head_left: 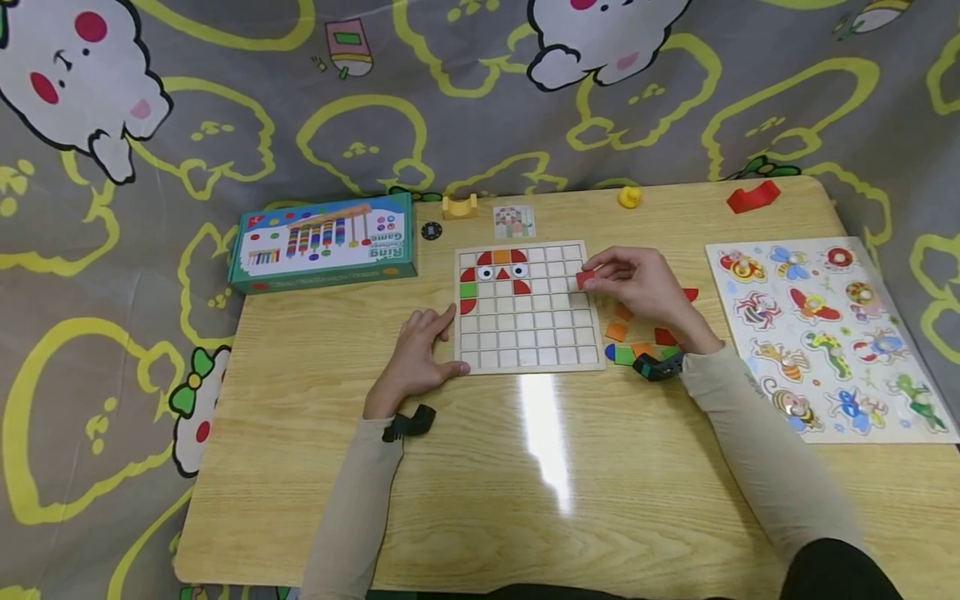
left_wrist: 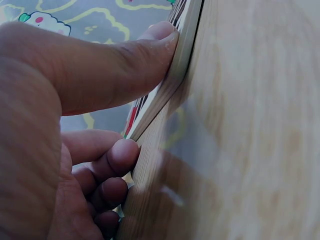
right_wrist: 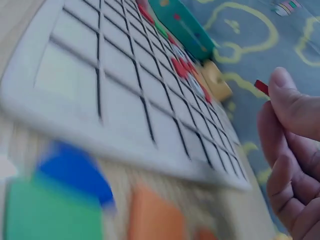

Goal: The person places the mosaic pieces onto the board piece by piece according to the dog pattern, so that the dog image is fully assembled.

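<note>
A white grid board (head_left: 525, 337) lies on the table with a partial pattern of red, green, orange and eye-printed pieces near its upper left. At the board's left side, my left hand (head_left: 416, 354) touches it, the thumb on the lower corner and a fingertip along the edge. Thumb and fingers are spread apart there in the head view; the left wrist view shows the other fingers bent beside the edge. Over the board's right edge my right hand (head_left: 637, 283) pinches a red piece (head_left: 584, 279) between thumb and fingers. In the right wrist view only a sliver of that red piece (right_wrist: 261, 87) shows.
Loose pieces, including an orange square (head_left: 617, 332) and a green square (head_left: 624, 356), lie right of the board, partly under my right arm. Behind it are a picture card (head_left: 513, 222) and a game box (head_left: 322, 243). An insect puzzle (head_left: 832, 333) lies far right.
</note>
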Tool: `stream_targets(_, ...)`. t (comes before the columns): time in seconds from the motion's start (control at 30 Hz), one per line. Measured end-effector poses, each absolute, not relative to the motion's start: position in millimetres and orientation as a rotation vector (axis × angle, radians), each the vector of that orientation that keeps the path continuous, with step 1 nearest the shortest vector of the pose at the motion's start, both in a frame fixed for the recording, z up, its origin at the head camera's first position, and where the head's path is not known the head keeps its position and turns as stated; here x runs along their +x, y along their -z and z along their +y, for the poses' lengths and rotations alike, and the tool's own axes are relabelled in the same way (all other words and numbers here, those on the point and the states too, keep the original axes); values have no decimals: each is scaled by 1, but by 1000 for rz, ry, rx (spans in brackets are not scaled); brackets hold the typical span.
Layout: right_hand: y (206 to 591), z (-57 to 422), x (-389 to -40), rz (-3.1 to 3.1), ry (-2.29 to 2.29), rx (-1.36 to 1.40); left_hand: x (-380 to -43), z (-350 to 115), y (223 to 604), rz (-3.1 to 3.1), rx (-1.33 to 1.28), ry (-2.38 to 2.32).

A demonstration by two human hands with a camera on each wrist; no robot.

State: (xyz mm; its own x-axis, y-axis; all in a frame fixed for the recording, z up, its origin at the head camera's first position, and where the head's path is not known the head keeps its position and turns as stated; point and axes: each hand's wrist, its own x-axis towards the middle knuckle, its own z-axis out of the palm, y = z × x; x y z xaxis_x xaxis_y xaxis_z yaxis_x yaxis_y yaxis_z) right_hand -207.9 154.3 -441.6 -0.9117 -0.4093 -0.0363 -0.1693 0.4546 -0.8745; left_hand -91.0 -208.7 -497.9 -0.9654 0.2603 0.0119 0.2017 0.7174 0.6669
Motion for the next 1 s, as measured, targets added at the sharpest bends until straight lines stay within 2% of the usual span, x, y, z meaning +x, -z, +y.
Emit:
stream_targets(0.43,470,97,-212,2439,1319,-645,-94,-207,499,2827,385,-1072)
stream_targets(0.77,472,80,-213,2580,1142,-845,-93,-209,496,2831,384,-1084)
stream_targets(1.0,474,77,-214,2593,1089,-878,-92,-211,496,2819,378,-1088)
